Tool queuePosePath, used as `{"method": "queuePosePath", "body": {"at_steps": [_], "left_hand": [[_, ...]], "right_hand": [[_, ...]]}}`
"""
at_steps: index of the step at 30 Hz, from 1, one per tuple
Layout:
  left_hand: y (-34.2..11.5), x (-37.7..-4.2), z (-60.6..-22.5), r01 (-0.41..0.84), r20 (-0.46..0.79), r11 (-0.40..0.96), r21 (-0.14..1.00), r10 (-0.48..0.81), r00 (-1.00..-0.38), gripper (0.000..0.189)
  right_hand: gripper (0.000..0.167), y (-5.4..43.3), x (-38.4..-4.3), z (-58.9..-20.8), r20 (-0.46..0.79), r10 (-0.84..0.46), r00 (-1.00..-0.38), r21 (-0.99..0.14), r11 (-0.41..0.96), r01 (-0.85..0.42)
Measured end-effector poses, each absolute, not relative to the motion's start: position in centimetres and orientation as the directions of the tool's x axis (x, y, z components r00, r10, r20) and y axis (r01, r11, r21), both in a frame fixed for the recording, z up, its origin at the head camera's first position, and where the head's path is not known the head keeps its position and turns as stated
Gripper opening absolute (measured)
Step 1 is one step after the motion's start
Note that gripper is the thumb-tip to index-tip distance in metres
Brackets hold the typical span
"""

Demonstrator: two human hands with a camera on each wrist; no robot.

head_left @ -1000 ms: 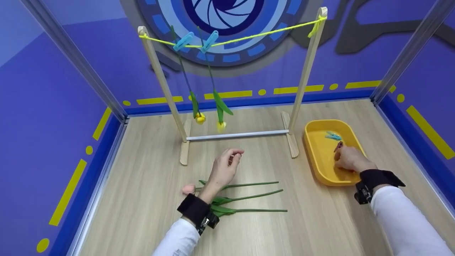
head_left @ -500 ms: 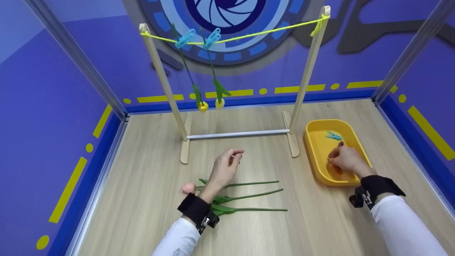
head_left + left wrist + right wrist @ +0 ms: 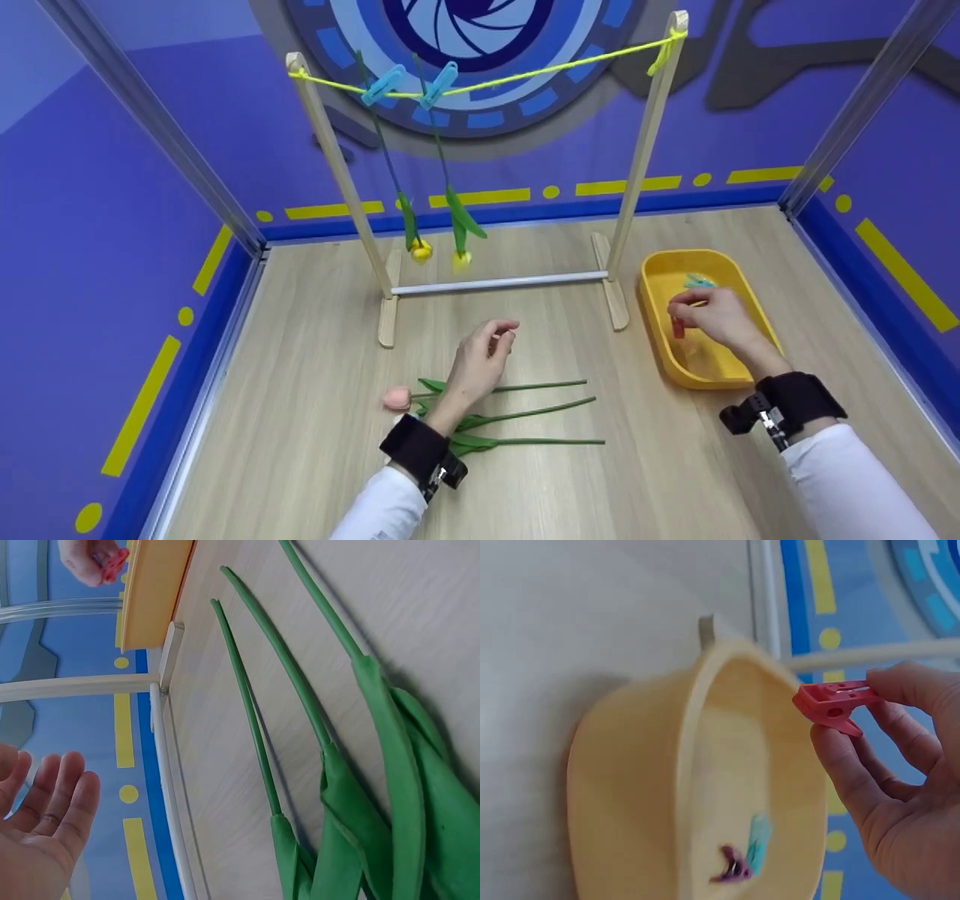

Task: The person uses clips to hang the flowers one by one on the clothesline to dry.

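Between thumb and fingertips my right hand [image 3: 716,319] pinches a red clothespin [image 3: 836,703], held above the yellow tray [image 3: 630,787]. A purple clothespin [image 3: 733,864] and a light blue clothespin [image 3: 758,840] lie inside that tray. Fingers loosely bent, my left hand [image 3: 478,364] hovers over the artificial tulips and holds nothing. Below it, green tulip stems [image 3: 251,712] lie side by side on the table, one with a pink flower head [image 3: 397,398]. The other heads are mostly hidden by the left wrist.
A wooden rack [image 3: 641,165] carries a yellow string [image 3: 544,71]. Two blue clothespins [image 3: 439,85] clip yellow tulips [image 3: 421,250] upside down on it. A white bar [image 3: 499,285] joins the rack's feet. Blue panels [image 3: 97,225] enclose the table.
My right hand has risen from the tray floor and moved slightly left, bringing up the red clothespin. The hanging tulips swing. My left hand has barely moved.
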State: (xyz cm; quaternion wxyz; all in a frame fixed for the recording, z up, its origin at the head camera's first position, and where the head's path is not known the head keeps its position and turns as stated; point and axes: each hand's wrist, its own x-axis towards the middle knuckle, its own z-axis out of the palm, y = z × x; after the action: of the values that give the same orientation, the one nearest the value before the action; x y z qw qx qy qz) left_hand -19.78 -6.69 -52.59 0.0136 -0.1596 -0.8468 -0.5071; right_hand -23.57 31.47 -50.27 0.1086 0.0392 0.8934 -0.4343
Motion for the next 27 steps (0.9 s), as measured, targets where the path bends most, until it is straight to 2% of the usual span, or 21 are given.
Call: {"method": "queuePosePath", "body": {"at_steps": [8, 13, 18, 21, 27], "left_hand": [[-6.0, -19.3, -52.6, 0.342, 0.219, 0.458, 0.82, 0.301, -0.928, 0.027], [-5.6, -19.1, -52.7, 0.381, 0.249, 0.467, 0.798, 0.32, -0.914, 0.026], [-5.0, -19.0, -52.8, 0.4, 0.252, 0.487, 0.776, 0.341, -0.906, 0.027], [-4.6, -19.0, -53.1, 0.442, 0.28, 0.538, 0.718, 0.357, -0.891, 0.028], [-4.4, -19.4, -54.3, 0.562, 0.394, 0.654, 0.506, 0.404, -0.825, 0.035]], "right_hand": [[0.049, 26.5, -22.4, -49.9, -0.164, -0.023, -0.986, -0.893, 0.429, 0.139], [0.044, 23.3, -21.9, -50.1, -0.171, -0.034, -0.985, -0.953, 0.261, 0.157], [0.036, 21.0, -21.7, -50.8, -0.247, -0.037, -0.968, -0.967, 0.081, 0.243], [0.027, 19.8, -21.8, -51.5, -0.29, -0.03, -0.957, -0.955, -0.056, 0.291], [0.009, 17.8, -22.0, -52.9, -0.349, -0.026, -0.937, -0.888, -0.311, 0.339]]}}
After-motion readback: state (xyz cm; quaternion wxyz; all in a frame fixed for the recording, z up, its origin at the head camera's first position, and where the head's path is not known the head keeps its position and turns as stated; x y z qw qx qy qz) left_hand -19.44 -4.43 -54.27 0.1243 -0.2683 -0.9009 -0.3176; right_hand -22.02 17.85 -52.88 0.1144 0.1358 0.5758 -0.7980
